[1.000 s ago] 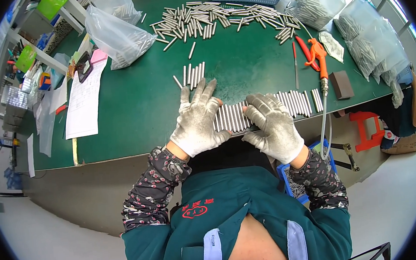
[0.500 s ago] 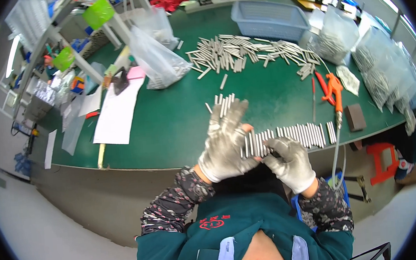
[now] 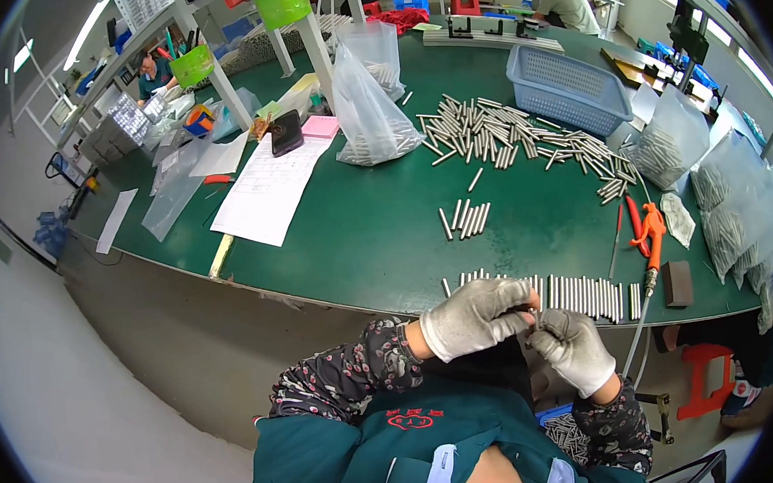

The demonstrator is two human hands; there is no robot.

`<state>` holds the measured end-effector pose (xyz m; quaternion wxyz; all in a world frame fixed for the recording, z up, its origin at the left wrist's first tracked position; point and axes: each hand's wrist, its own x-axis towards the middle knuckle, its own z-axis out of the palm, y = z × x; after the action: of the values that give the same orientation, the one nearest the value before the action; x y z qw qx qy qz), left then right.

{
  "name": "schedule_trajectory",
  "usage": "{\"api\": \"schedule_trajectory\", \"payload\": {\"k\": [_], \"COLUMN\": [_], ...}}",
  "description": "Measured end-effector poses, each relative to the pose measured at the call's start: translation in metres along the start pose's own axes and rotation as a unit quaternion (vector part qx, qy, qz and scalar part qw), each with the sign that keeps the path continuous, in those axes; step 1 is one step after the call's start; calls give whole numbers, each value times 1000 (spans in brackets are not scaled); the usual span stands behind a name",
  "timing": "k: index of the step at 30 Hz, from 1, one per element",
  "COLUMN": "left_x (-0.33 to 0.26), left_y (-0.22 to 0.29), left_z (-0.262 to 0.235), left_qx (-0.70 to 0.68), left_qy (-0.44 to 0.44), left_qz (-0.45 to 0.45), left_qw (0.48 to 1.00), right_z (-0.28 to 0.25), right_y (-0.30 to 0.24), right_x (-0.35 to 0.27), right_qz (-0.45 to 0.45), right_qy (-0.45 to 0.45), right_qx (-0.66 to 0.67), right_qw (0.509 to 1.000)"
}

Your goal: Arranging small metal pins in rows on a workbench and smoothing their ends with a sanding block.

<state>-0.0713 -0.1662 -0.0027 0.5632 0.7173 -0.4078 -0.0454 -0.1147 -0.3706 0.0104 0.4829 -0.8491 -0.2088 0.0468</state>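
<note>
So from where I'm standing, all eyes are on one little metal pin [image 3: 536,320], up just off the near edge of the table, right where the two gloved hands meet. The right hand [image 3: 576,346] is curled with its fingertips pinching what looks like that pin. The left hand [image 3: 476,314] has its thumb and fingers drawn in close at the same spot, but I can't tell if it's actually gripping or just steadying. My guess is this is the checking or handling-one-at-a-time step. Right behind the hands there's a row of pins [image 3: 586,297] stood side by side along the table edge, partly hidden by the left glove. Next move probably calls for a light fingertip hold and a careful set-down, so the neat row doesn't get knocked. Farther in lies a small group of pins [image 3: 465,220], then a big messy heap [image 3: 494,131] with a blue basket [image 3: 570,91] just behind it. Off to the right of the row sit a brown block [image 3: 678,284] and an orange air gun [image 3: 650,239], with bulging plastic bags [image 3: 740,214] of pins beyond.
</note>
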Motion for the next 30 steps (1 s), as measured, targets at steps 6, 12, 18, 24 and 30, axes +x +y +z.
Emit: {"api": "schedule_trajectory", "payload": {"k": [6,12,18,24,30], "left_x": [-1,-7,-55,-71,-50], "left_y": [10,5,-50,-81,-68], "left_z": [0,-29,-94,-104,-89], "left_qx": [-46,1,28,-8,53], "left_qy": [-5,146,311,329,303], "left_qz": [-28,-90,-159,-222,-253], "left_qw": [999,985,937,918,917], "right_z": [-2,-35,-120,-149,-155], "right_y": [-3,12,76,113,176], "right_x": [-3,-22,-35,-48,-66], "right_qz": [-7,18,100,323,255], "right_qy": [-24,137,384,331,363], "right_qx": [-14,-33,-246,-417,-424], "right_qw": [1000,990,884,782,790]}}
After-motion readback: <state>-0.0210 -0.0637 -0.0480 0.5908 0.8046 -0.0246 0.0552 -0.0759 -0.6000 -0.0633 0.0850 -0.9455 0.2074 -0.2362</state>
